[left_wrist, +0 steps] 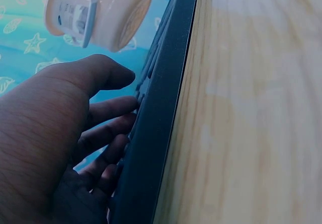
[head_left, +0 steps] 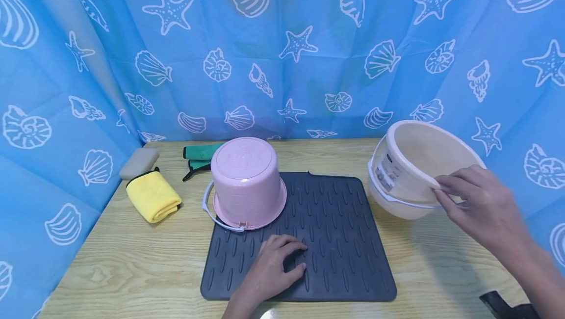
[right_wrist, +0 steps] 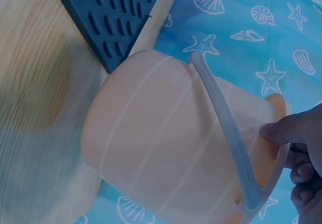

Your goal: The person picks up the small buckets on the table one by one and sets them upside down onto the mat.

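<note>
My right hand [head_left: 485, 206] pinches the rim of a cream plastic bucket [head_left: 408, 189], with the thumb outside and the other fingers curled at the rim's inner side. The bucket tilts at the right of the head view, its mouth up and toward the hand, its pale handle [right_wrist: 226, 118] hanging along the wall. On the dark grey ridged mat [head_left: 335, 240] my left hand [head_left: 273, 267] rests with relaxed, spread fingers and nothing in them. A pink bucket [head_left: 247, 189] stands upside down on the mat's back left part, beyond the left hand.
A folded yellow cloth [head_left: 152, 196] and a greyish block [head_left: 139, 163] lie at the table's left. Behind the pink bucket is a green cloth [head_left: 200, 152] with black edging. A black object [head_left: 503, 306] pokes in at bottom right. Blue shell-print curtain [head_left: 300, 78] surrounds the table.
</note>
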Tool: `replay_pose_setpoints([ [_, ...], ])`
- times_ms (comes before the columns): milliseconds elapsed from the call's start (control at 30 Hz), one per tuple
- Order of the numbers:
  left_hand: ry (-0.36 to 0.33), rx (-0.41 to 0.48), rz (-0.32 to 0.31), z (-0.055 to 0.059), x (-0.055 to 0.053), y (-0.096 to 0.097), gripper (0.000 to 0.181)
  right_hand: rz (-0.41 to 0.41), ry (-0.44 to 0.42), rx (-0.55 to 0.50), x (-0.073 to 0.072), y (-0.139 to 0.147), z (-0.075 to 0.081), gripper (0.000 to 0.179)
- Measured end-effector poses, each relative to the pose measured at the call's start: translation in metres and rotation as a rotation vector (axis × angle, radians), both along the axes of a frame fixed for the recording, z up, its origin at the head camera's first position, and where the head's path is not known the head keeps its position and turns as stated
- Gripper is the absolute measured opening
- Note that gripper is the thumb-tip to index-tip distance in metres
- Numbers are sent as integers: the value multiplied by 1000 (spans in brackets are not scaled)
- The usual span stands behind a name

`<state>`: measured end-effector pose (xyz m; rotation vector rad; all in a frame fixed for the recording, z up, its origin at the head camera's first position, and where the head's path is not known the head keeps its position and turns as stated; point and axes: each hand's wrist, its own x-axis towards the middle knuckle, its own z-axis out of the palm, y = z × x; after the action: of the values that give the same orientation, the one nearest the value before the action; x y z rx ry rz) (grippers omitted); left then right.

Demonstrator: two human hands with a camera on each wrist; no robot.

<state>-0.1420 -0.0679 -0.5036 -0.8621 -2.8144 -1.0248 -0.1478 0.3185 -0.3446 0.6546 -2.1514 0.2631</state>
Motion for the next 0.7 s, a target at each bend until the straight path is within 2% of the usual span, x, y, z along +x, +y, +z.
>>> replay_pose_setpoints([
  [333,7,-3,-1,-1,-1,-1,30,58,-5,-29,-5,-12,-1,62],
  [500,16,8,-4,-1,-1,-1,31,56,-42,-41,-6,-17,-3,63],
  [700,6,8,-5,-2,-1,-1,30,76,-43,-44,-8,-23,-3,63],
])
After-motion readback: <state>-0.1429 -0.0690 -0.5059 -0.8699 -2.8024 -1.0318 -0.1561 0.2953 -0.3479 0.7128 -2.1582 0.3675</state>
